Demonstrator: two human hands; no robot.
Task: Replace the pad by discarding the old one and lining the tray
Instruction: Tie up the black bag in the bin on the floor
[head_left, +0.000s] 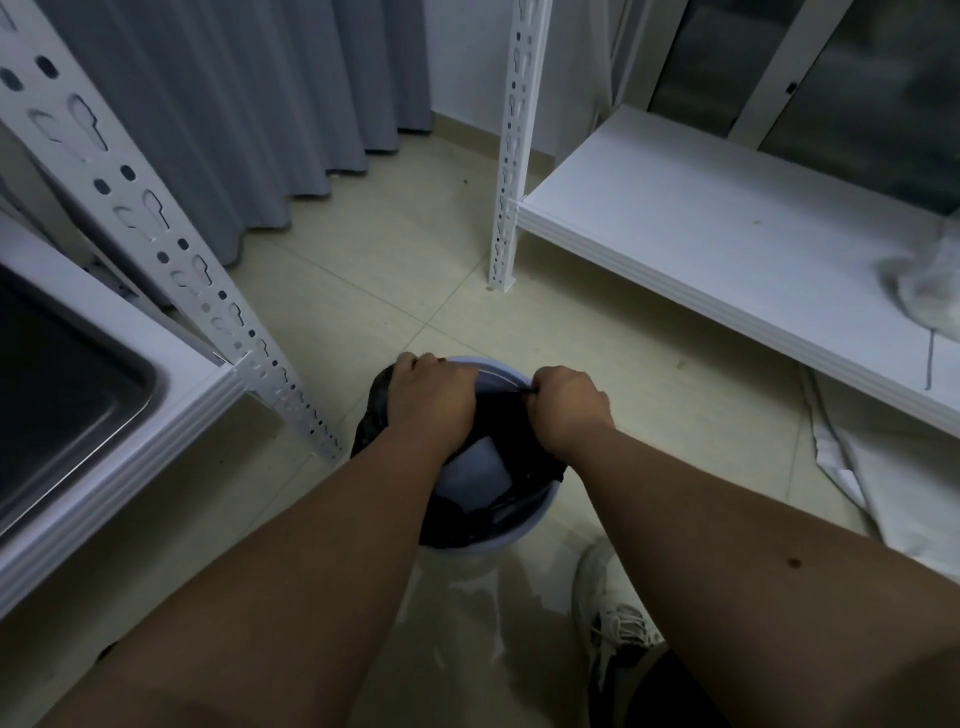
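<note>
Dim, bluish indoor light, muted colours, soft glare on the glossy beige floor tiles (467, 597) toward 6 o'clock, wide-angle bending of the white slotted metal shelf post (156, 228) at 10 o'clock, edges slightly soft

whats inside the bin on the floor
A black bag lines the bin, both hands gripping its edge. A white folded piece lies inside. Anything beneath it, or under the forearms, is hidden.

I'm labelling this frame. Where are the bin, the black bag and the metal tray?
bin (511, 538): head view, pale rim nearest the person.
black bag (374, 415): head view, part draped over the bin's left side.
metal tray (67, 384): head view, its dark floor, on the left shelf.
</note>
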